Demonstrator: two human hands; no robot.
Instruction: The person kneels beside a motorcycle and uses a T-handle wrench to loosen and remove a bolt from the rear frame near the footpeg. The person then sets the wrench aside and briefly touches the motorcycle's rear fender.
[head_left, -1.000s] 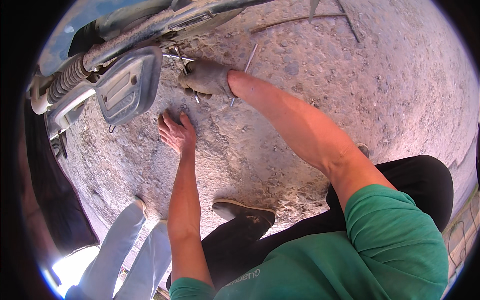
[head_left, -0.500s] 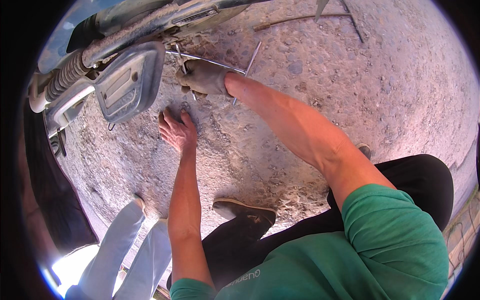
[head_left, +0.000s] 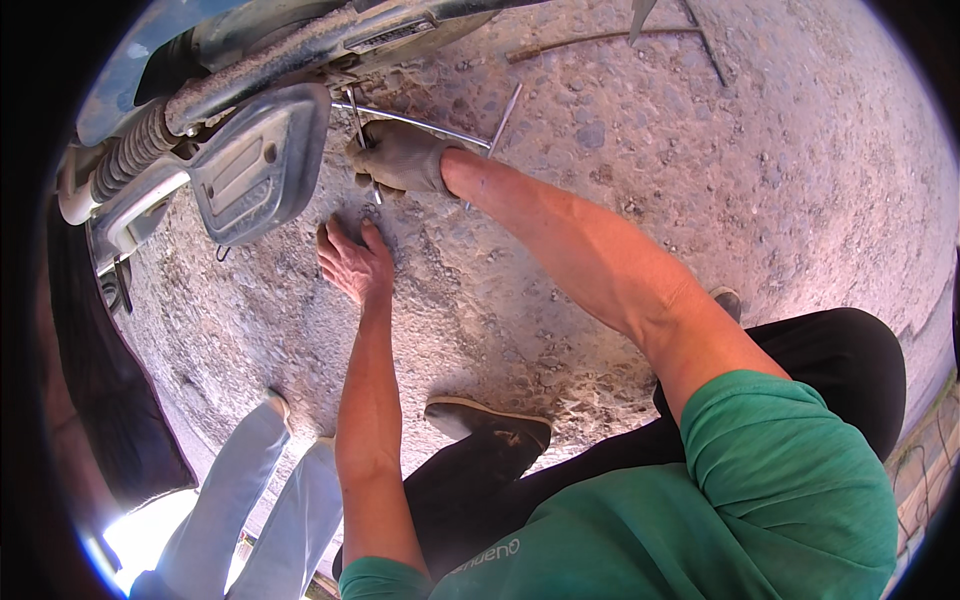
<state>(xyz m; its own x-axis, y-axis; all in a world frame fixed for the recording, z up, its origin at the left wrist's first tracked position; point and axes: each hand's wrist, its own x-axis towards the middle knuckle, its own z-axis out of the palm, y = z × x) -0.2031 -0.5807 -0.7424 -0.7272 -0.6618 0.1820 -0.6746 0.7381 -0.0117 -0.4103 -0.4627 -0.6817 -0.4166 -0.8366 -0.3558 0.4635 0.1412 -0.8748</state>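
Note:
My gloved right hand (head_left: 400, 158) is closed on a short metal bar (head_left: 356, 115) beside the vehicle's underside. A long silver rod (head_left: 425, 124) runs just above the glove and meets a silver crossbar (head_left: 508, 103) to its right. My bare left hand (head_left: 355, 260) rests on the rough, stony ground (head_left: 550, 330) below, with fingers spread and holding nothing. Left of both hands are a dusty grey footrest-like plate (head_left: 250, 175) and a ribbed tube (head_left: 135, 160), parts of the vehicle.
A long rusty rod (head_left: 610, 38) and a dark thin bar (head_left: 712, 60) lie at the upper right. Another person's light trousered legs (head_left: 230, 480) stand at the lower left, by a hanging dark sheet (head_left: 105, 380). My shoe (head_left: 470, 415) is on the ground below.
My right hand has moved slightly left with the bar, and more of the long silver rod shows above the glove. My left hand stays spread on the ground.

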